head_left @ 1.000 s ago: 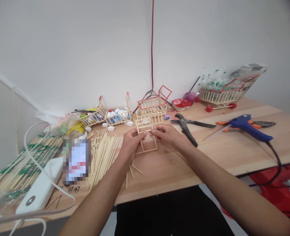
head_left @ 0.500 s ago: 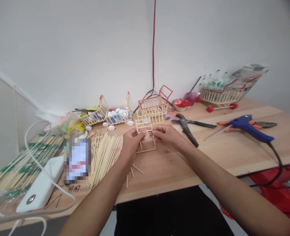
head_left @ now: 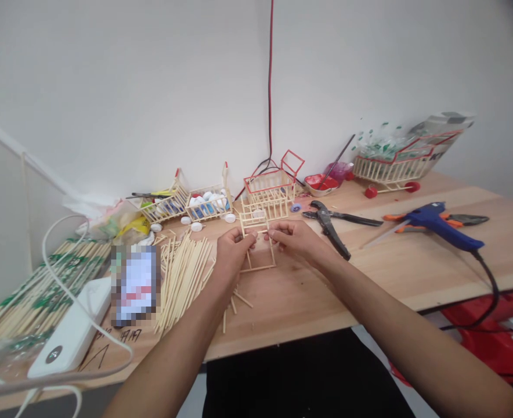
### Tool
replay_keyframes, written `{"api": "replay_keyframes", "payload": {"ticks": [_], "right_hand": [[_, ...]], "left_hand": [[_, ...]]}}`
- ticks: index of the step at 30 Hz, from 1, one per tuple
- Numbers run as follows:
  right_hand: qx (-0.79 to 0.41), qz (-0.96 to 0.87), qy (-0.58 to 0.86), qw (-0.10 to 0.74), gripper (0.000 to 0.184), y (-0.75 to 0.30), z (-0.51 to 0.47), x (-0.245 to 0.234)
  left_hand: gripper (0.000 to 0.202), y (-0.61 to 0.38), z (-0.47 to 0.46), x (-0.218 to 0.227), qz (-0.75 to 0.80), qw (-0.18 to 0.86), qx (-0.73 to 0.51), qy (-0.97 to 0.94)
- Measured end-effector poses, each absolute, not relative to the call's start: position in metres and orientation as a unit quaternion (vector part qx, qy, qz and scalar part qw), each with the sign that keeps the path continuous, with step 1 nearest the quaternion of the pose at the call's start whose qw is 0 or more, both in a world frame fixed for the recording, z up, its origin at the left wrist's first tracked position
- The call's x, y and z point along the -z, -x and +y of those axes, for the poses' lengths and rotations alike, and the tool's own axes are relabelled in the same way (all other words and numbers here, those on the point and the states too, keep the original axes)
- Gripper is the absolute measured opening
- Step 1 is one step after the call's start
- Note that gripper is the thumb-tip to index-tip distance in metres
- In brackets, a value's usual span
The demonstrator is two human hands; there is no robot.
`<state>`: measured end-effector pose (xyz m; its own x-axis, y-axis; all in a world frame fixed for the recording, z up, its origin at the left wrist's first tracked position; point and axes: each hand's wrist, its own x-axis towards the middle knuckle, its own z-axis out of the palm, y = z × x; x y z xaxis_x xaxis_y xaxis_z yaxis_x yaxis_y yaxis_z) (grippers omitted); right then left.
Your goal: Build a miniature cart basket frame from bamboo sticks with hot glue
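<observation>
Two sides of the stick frame [head_left: 262, 232] were grasped between thumb and fingers, one by the left hand [head_left: 232, 247], one by the right hand [head_left: 295, 237], roughly midway between the bench's [head_left: 309, 293] front and back edges. Loose sticks [head_left: 187, 273] were strewn toward the left edge; pliers [head_left: 332, 233] and a glue gun [head_left: 434, 224] were laid toward the right edge.

The left arm [head_left: 187, 331] and right arm [head_left: 382, 313] slanted forward and inward; the left hand [head_left: 231, 249] and right hand [head_left: 295, 238] were close together, both curled in a pinch.
</observation>
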<state>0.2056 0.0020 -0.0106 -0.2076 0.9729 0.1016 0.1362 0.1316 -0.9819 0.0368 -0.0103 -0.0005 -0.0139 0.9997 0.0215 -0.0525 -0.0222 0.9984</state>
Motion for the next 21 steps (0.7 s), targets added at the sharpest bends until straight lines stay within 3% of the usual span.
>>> {"api": "replay_keyframes", "payload": {"ticks": [7, 13, 21], "right_hand": [[-0.480, -0.608, 0.448, 0.446, 0.023, -0.204, 0.003, 0.012], [-0.473, -0.601, 0.470, 0.441, 0.027, -0.205, 0.002, 0.006], [-0.466, -0.586, 0.468, 0.470, 0.029, -0.208, 0.002, 0.004]], "left_hand": [[0.026, -0.036, -0.009, 0.003, 0.483, 0.515, -0.511, -0.491], [0.042, -0.035, -0.009, 0.006, 0.469, 0.554, -0.497, -0.476], [0.017, -0.026, -0.014, -0.004, 0.519, 0.471, -0.501, -0.508]]}}
